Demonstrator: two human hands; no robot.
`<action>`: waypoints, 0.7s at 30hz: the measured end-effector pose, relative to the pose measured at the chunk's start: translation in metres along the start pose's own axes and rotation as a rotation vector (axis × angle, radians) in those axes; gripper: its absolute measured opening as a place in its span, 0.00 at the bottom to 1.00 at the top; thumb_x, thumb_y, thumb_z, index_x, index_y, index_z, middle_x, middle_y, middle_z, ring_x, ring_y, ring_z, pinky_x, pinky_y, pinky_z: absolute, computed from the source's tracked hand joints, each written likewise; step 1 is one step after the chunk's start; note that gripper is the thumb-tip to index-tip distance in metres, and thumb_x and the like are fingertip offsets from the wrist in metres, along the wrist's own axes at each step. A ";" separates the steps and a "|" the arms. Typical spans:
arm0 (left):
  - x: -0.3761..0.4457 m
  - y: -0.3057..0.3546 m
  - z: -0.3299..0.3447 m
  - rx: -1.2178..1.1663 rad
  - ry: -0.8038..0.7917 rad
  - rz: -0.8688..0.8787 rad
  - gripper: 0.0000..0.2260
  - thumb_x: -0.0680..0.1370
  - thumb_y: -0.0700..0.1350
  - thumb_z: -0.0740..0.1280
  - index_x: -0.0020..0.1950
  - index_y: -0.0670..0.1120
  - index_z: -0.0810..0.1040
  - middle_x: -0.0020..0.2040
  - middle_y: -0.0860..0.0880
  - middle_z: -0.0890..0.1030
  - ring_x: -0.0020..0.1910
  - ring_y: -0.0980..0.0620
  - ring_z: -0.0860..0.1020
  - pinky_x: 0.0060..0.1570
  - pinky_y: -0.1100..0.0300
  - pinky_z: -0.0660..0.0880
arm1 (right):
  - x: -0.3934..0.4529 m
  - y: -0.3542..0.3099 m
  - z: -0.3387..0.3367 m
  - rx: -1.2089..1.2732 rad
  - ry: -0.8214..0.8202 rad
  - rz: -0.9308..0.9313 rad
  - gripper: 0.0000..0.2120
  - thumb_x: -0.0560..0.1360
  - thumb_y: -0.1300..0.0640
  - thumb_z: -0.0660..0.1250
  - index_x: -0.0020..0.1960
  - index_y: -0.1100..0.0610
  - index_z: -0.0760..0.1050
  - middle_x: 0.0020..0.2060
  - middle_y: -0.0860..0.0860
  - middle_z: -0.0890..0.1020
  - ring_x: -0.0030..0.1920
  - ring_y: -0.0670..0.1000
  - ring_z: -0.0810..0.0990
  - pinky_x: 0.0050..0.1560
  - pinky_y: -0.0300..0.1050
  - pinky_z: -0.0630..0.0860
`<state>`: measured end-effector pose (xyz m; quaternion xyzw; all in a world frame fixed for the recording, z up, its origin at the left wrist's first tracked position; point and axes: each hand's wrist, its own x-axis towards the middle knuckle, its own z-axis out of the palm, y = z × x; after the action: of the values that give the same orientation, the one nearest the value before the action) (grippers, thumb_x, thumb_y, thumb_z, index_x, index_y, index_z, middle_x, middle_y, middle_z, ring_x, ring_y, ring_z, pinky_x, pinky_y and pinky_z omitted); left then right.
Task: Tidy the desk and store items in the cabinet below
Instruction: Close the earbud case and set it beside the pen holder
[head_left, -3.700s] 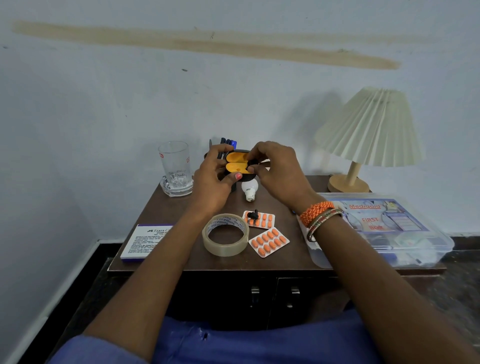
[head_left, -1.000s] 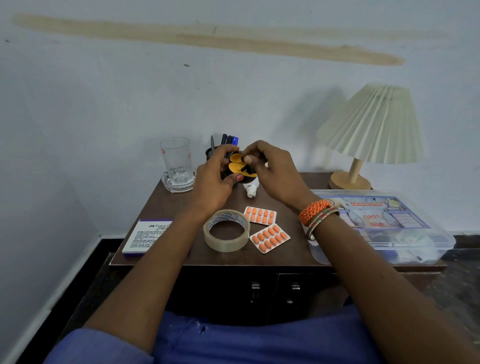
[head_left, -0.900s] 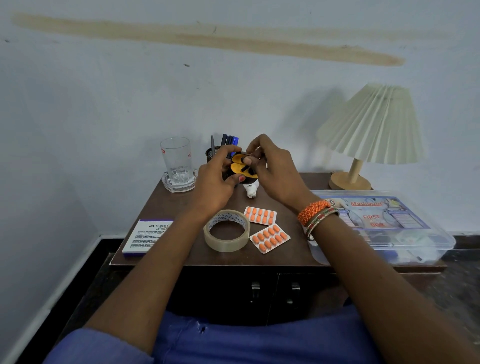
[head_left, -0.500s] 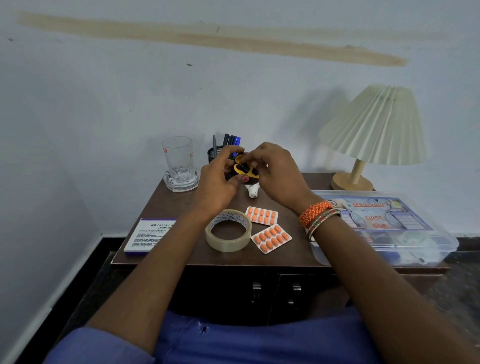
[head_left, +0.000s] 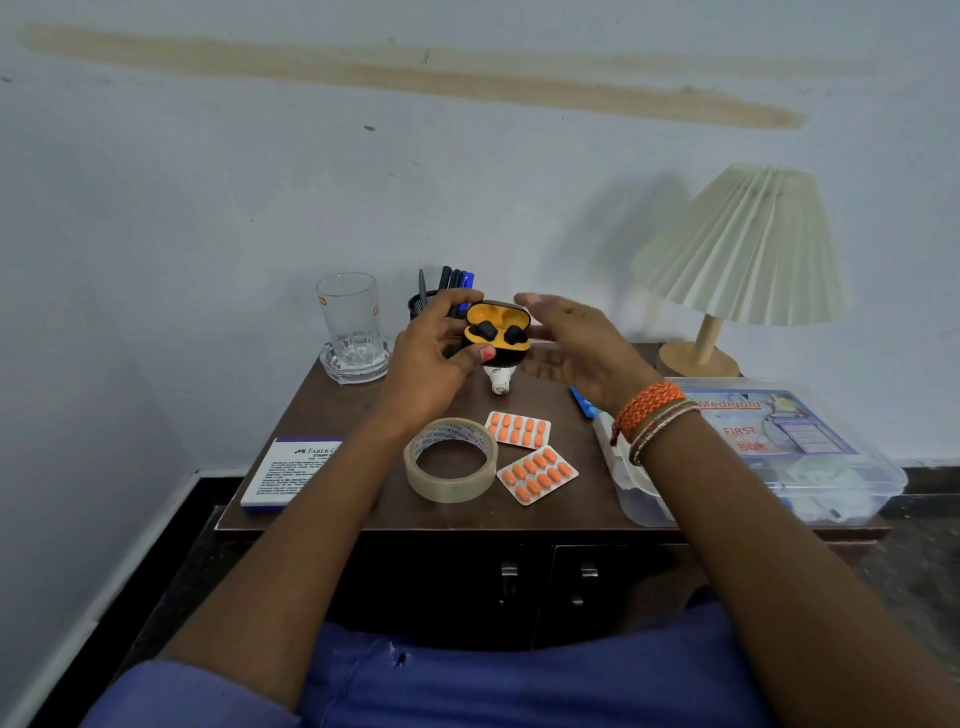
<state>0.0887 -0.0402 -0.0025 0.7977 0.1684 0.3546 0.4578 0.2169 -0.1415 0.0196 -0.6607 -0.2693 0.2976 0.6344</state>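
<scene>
My left hand (head_left: 431, 364) grips a small black earbud case (head_left: 497, 332) above the back of the brown desk (head_left: 363, 499). Its lid stands open, showing an orange lining and two black earbuds seated inside. My right hand (head_left: 571, 348) hovers just right of the case with fingers straight and spread, holding nothing. On the desk lie a roll of clear tape (head_left: 451, 460), two blister packs of orange tablets (head_left: 519, 429) (head_left: 537, 474), a white bulb (head_left: 500, 379) and a white stamp-pad box (head_left: 291, 470). The cabinet doors (head_left: 545, 577) below are closed.
A glass (head_left: 349, 317) stands on a clear ashtray at the back left, a black pen holder (head_left: 423, 304) behind my left hand. A pleated lamp (head_left: 737, 260) stands at the back right. A clear first aid box (head_left: 779, 452) overhangs the desk's right side, a blue pen (head_left: 582, 402) beside it.
The loose earbud that lay on a blister pack now sits in the case. My right hand has let go of the case and drawn off to the right, opening.
</scene>
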 end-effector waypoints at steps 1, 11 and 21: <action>0.000 0.000 0.000 -0.017 -0.006 -0.010 0.23 0.73 0.36 0.70 0.65 0.51 0.70 0.56 0.47 0.81 0.54 0.51 0.80 0.56 0.53 0.78 | 0.001 0.001 -0.003 0.059 -0.059 0.074 0.15 0.78 0.50 0.64 0.60 0.57 0.77 0.51 0.56 0.82 0.50 0.55 0.82 0.54 0.51 0.78; 0.002 0.002 0.002 -0.203 -0.001 -0.122 0.22 0.74 0.36 0.69 0.65 0.50 0.71 0.58 0.43 0.79 0.55 0.47 0.80 0.48 0.53 0.81 | 0.006 0.003 -0.010 0.257 -0.048 0.052 0.13 0.75 0.59 0.69 0.57 0.64 0.77 0.49 0.59 0.82 0.49 0.55 0.82 0.52 0.47 0.80; 0.001 0.003 -0.001 -0.324 0.055 -0.165 0.17 0.76 0.36 0.67 0.63 0.43 0.71 0.52 0.44 0.79 0.47 0.53 0.80 0.40 0.62 0.81 | 0.003 0.001 -0.005 0.205 -0.156 -0.008 0.07 0.75 0.65 0.67 0.52 0.60 0.79 0.51 0.57 0.82 0.53 0.56 0.81 0.59 0.49 0.77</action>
<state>0.0886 -0.0411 0.0009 0.6871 0.1863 0.3601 0.6030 0.2231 -0.1426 0.0187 -0.5661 -0.2888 0.3717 0.6767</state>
